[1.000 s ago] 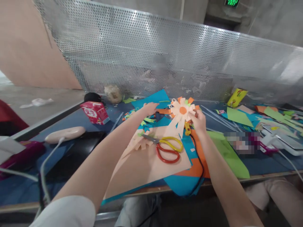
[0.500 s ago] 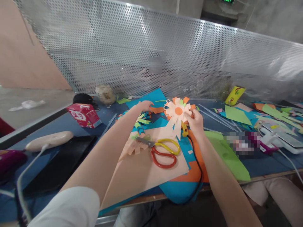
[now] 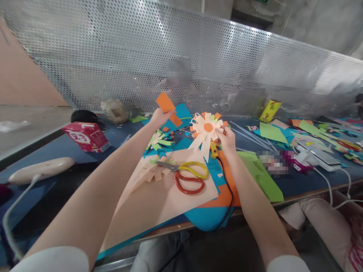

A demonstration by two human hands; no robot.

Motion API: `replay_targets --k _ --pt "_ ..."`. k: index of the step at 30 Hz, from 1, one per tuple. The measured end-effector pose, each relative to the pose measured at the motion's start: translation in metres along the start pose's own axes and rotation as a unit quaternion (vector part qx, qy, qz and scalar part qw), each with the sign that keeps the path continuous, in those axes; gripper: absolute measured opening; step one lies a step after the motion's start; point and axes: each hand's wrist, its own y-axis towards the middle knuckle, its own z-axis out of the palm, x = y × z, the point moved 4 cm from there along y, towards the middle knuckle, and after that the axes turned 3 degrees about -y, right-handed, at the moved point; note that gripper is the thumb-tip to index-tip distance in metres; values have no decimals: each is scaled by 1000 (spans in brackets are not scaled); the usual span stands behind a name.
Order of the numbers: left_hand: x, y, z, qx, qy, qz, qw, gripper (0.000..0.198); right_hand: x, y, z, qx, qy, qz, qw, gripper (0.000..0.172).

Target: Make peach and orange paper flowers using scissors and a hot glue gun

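My left hand is closed on an orange paper strip, raised above the back of the table. Between the fingers of my right hand is the edge of a peach and orange paper flower with an orange centre. Below my left hand lies a green and blue paper flower. Scissors with one yellow and one red handle rest on peach paper. A yellow tool with a black cord sits just under the peach flower.
A perforated metal screen stands behind the table. At the left are a pink box and a white cabled device. Green paper, a yellow packet and paper scraps lie right. A person's legs show at lower right.
My left hand has lifted up and left, bringing the orange strip up off the table area. My right hand still holds the peach flower. The view has shifted slightly right.
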Motion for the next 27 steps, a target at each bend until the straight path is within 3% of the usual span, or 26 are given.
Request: replay_targets --k 2,4,9,13,16,20,24,27 --pt "-13 -9 -8 -58 -110 -11 992 33 0 1 1 8 23 20 1000 28" --pt "-23 -23 -11 -80 -178 -46 980 28 0 0 4 23 37 30 999 30" --pt "-41 -73 0 -5 -297 -78 952 19 6 -8 13 82 73 52 993 36" --pt "-43 -116 10 44 -340 -152 927 17 15 -13 15 118 120 46 985 39" --pt "-52 -144 15 98 -368 -138 914 24 15 -15 16 135 136 42 981 39" --pt "-58 -168 26 99 -403 -126 901 40 10 -18 22 158 118 57 979 39" --pt "-53 -180 44 94 -404 -129 901 28 8 -22 26 173 112 82 975 40" --pt "-57 -184 42 80 -372 -104 919 23 9 -24 23 162 109 77 978 38"
